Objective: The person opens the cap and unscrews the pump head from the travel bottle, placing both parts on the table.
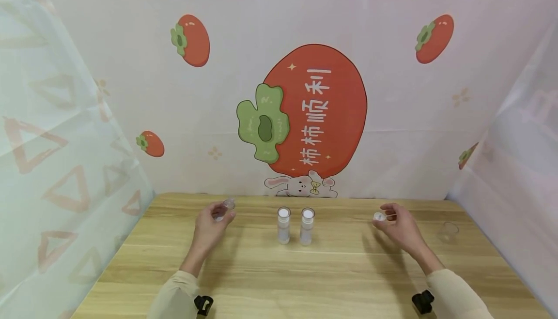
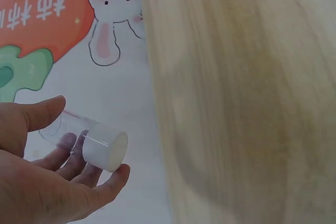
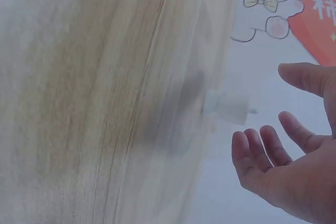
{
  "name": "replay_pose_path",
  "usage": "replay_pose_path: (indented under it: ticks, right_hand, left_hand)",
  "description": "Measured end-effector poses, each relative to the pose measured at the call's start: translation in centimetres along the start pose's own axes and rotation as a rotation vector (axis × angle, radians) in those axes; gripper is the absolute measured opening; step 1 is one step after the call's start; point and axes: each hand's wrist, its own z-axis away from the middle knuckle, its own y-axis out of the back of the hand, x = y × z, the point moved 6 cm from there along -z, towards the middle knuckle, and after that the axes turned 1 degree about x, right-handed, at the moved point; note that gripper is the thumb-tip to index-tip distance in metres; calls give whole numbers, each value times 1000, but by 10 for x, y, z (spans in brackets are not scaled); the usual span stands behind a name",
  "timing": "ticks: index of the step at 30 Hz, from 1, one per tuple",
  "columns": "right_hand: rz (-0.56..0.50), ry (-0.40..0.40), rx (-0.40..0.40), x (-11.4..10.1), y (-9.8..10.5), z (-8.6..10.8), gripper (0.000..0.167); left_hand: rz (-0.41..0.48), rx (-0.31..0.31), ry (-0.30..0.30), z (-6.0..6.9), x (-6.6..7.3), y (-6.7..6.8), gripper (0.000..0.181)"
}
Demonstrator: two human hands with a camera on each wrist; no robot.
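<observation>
My left hand grips a small clear cylindrical container with a white base, thumb on one side and fingers curled round the other. Its clear end points up and its white base faces the table. My right hand has its thumb and fingers spread around a small white nozzle-like part with a thin stem. In the right wrist view a gap shows between the fingertips and this blurred part. Two white bottles with clear-rimmed tops, a left bottle and a right bottle, stand upright between my hands.
A clear cup-like piece sits at the right of the wooden table. Behind the table's far edge hangs a printed cloth with persimmons and a rabbit. Cloth walls flank both sides.
</observation>
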Motion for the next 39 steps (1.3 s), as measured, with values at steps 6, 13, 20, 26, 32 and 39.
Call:
replay_pose_path:
  ticks: [6, 13, 20, 26, 32, 39]
  right_hand:
    - [11, 69, 49, -16, 2, 10, 47]
    - [7, 95, 48, -30, -1, 19, 46]
    - [-25, 109, 36, -41, -8, 25, 45]
    - [-47, 122, 9, -48, -14, 31, 44]
    - [-60, 132, -16, -53, -19, 33, 39]
    - [-77, 140, -24, -53, -21, 35, 38]
  left_hand:
    - [-12, 9, 63, -4, -15, 6, 50]
    - [50, 32, 147, -9, -30, 12, 53]
    - [87, 107, 184, -13, -39, 19, 52]
    - [124, 121, 226, -12, -44, 24, 54]
    - [132, 115, 253, -11, -49, 26, 58]
    - [143, 90, 265, -11, -53, 26, 62]
